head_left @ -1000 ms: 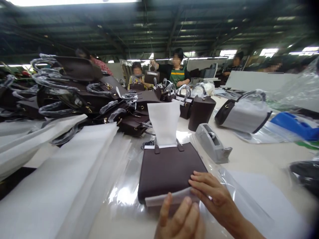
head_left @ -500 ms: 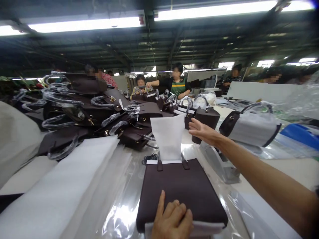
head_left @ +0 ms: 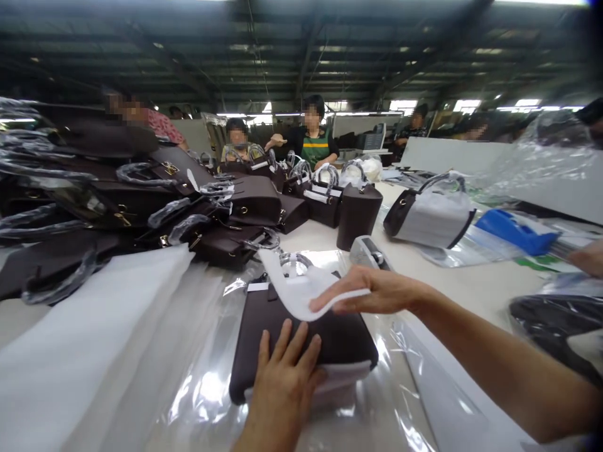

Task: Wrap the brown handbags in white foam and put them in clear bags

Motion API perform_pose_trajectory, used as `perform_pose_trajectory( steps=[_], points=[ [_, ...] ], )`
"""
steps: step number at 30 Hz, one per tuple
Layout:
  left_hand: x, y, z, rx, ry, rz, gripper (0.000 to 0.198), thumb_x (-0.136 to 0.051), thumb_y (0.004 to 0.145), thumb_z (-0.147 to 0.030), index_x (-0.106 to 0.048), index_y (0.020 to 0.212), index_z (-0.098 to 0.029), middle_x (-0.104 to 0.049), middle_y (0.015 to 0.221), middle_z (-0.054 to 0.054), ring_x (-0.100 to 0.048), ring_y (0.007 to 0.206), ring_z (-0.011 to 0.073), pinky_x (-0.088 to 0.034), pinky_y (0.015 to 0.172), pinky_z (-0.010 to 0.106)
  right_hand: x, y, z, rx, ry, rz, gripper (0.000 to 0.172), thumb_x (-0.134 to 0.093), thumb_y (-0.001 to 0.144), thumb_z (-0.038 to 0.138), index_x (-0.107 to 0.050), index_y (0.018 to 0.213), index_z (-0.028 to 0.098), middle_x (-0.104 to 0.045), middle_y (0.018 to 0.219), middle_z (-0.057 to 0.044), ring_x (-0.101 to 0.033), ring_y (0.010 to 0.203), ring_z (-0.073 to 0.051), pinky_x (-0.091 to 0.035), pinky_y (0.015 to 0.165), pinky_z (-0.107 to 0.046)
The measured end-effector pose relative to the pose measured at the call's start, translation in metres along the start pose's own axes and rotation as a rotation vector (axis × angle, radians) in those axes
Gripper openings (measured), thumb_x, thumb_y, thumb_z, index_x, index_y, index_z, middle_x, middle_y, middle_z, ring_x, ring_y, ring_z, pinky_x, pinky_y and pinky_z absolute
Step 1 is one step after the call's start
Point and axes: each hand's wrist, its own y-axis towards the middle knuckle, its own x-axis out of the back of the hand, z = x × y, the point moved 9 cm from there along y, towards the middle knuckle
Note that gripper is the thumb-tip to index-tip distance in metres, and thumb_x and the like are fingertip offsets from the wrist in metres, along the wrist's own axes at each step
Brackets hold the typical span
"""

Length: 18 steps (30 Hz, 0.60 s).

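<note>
Head view — left hand on bag — white tag beyond, illegible.

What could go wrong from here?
1. The white sheet is bent over the dark bag under the right hand; it could crease or spring back if that hand slips.
2. The left hand rests on the bag, which appears to lie on shiny clear plastic; a sideways push might slide it.
3. The grey tape dispenser stands just beyond the right hand, so a wider swing could knock it.
</note>
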Motion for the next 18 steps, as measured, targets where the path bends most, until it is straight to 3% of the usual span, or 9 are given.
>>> perform_pose_trajectory(
  steps=[4, 9, 13, 18],
  points=[
    [0.003, -0.002, -0.001, 0.092, -0.030, -0.008, 0.037, -0.057, 0.079, -0.019, -0.055, 0.115, -0.029, -0.060, 0.117, 0.005, -0.049, 0.114, 0.0315, -0.033, 0.094, 0.062, -0.026, -0.026, 0.006, 0.090, -0.115, -0.081, 0.031, -0.053, 0.087, 0.024, -0.058, 0.116, 0.016, -0.061, 0.114, -0.007, -0.053, 0.112, -0.015, -0.038, 0.100, -0.028],
    [0.004, -0.004, -0.006, 0.092, -0.009, -0.013, 0.035, -0.046, 0.085, -0.021, -0.052, 0.118, -0.030, -0.060, 0.118, 0.005, -0.047, 0.118, 0.0283, -0.034, 0.095, 0.056, -0.058, -0.045, 0.008, 0.152, -0.410, -0.178, 0.034, -0.049, 0.088, 0.019, -0.053, 0.121, 0.013, -0.056, 0.122, -0.010, -0.045, 0.120, -0.014, -0.032, 0.105, -0.030],
    [0.005, -0.002, -0.003, 0.059, 0.014, -0.045, 0.035, -0.041, 0.088, -0.024, -0.050, 0.121, -0.025, -0.057, 0.122, 0.005, -0.046, 0.119, 0.0256, -0.033, 0.097, 0.049, -0.078, -0.051, 0.000, 0.139, -0.613, -0.264, 0.031, -0.044, 0.089, 0.016, -0.053, 0.117, 0.011, -0.057, 0.120, -0.010, -0.045, 0.120, -0.015, -0.033, 0.105, -0.031],
    [0.007, -0.006, 0.004, -0.106, 0.081, -0.121, 0.036, -0.043, 0.085, -0.026, -0.050, 0.120, -0.019, -0.059, 0.119, 0.006, -0.055, 0.110, 0.0218, -0.032, 0.099, 0.038, -0.089, -0.055, -0.011, 0.202, -0.824, -0.375, 0.023, -0.041, 0.091, 0.015, -0.058, 0.105, 0.008, -0.061, 0.113, -0.010, -0.050, 0.114, -0.016, -0.037, 0.102, -0.031]
  ],
)
